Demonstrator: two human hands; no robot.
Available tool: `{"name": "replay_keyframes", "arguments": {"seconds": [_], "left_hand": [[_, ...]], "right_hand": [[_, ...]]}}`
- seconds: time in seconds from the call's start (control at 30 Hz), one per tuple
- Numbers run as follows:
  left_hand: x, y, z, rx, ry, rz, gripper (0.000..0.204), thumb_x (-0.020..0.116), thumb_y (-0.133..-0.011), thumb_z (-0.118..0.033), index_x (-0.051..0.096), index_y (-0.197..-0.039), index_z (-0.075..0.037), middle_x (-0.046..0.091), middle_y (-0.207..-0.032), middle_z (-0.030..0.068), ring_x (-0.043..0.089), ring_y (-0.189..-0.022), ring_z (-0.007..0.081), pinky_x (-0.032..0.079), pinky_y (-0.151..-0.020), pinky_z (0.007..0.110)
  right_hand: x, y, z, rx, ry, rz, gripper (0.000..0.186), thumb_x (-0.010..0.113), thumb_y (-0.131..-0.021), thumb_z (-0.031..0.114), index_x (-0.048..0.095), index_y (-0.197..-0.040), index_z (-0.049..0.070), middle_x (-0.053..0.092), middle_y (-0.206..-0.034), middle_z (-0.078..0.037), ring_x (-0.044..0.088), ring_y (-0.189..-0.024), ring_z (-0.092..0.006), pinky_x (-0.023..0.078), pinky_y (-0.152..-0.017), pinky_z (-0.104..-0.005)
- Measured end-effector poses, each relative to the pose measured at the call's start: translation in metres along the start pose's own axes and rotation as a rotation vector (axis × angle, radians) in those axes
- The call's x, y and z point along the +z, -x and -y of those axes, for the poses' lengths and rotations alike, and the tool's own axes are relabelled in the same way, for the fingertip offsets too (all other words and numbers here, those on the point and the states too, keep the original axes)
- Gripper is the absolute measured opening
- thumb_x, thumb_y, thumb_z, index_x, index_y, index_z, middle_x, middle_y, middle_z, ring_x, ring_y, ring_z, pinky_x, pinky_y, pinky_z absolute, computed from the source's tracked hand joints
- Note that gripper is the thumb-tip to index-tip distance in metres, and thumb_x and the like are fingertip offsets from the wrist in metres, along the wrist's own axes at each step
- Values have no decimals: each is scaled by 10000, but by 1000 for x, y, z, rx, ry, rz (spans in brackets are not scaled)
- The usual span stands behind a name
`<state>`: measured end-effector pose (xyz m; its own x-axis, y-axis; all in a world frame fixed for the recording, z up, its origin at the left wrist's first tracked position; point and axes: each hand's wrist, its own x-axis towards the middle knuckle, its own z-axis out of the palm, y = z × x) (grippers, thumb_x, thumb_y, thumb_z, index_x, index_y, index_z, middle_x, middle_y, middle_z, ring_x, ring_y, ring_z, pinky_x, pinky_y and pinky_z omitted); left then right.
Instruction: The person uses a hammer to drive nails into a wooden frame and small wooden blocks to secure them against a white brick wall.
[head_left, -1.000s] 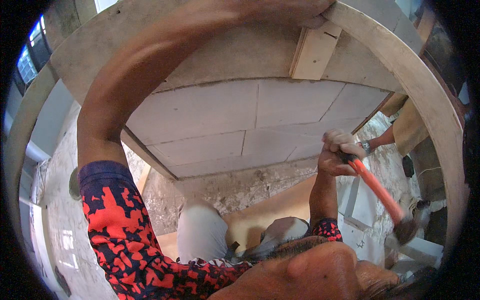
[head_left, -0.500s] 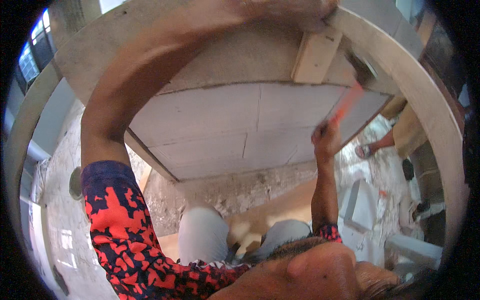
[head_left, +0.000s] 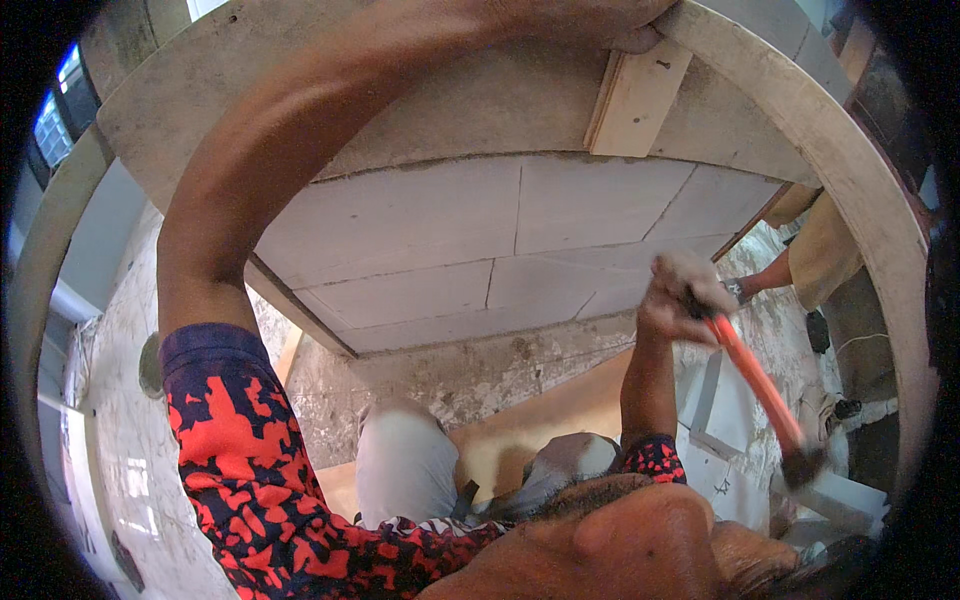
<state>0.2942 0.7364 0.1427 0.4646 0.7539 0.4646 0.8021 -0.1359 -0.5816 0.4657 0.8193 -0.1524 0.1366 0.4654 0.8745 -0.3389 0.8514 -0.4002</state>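
Note:
My left arm reaches across the top of the view, and my left hand (head_left: pixel 628 28) is closed at the edge of a curved, pale board (head_left: pixel 765 75), just above a wooden block (head_left: pixel 628 115) with a nail (head_left: pixel 663 64) in it. My right hand (head_left: pixel 682 298) grips a hammer with an orange handle (head_left: pixel 750 372); its dark head (head_left: pixel 800 462), slightly blurred, hangs at the lower right. Beyond my hands is a white panel (head_left: pixel 420 295) marked by thin seam lines.
Another person's leg (head_left: pixel 768 280) shows at the right, beside tan cloth. White boards (head_left: pixel 710 450) lie at the lower right, and a tan sheet (head_left: pixel 525 410) lies by my knees on the stained floor (head_left: pixel 140 470). A window (head_left: pixel 55 130) shows at upper left.
Half a second ago the hammer was swung up beside the wooden block, blurred; now its head is down at the lower right, much as one second ago. My left hand stays in place.

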Motion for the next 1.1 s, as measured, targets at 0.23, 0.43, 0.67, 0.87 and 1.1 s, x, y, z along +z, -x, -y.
{"name": "replay_keyframes", "arguments": {"seconds": [0.23,0.43,0.67,0.87,1.1], "left_hand": [[4,2,2,13,29,-43,249,461,-864,-215,481,-890,32,588,-603,171,630,-589,304,511,-543,407],[8,0,7,28,-32,-24,264,456,-867,-204,481,-909,54,596,-623,183,629,-596,310,510,-537,404],[-1,2,0,-15,65,30,310,461,-855,-188,491,-1002,83,608,-658,186,634,-638,321,512,-578,418],[4,2,5,-6,44,-45,328,520,-829,-216,528,-982,73,617,-682,192,639,-678,317,516,-620,407],[1,12,5,-153,138,-117,235,583,-810,-181,591,-892,39,639,-737,178,640,-644,273,523,-594,350]], "right_hand": [[3,-1,23,63,-287,219,374,408,-911,378,456,-737,50,445,-613,-38,405,-497,-173,354,-462,-276],[11,-15,-15,334,223,202,401,460,-899,386,450,-679,52,433,-544,-17,414,-452,-147,297,-409,-273],[-10,-8,-33,5,344,253,381,411,-923,352,419,-663,74,373,-535,6,355,-428,-135,303,-411,-287],[-15,12,-5,259,112,116,550,412,-860,601,412,-689,78,366,-531,1,357,-447,-124,300,-421,-285],[-100,72,0,403,190,187,587,420,-825,649,414,-695,76,407,-560,-37,371,-459,-124,292,-430,-269]]}}
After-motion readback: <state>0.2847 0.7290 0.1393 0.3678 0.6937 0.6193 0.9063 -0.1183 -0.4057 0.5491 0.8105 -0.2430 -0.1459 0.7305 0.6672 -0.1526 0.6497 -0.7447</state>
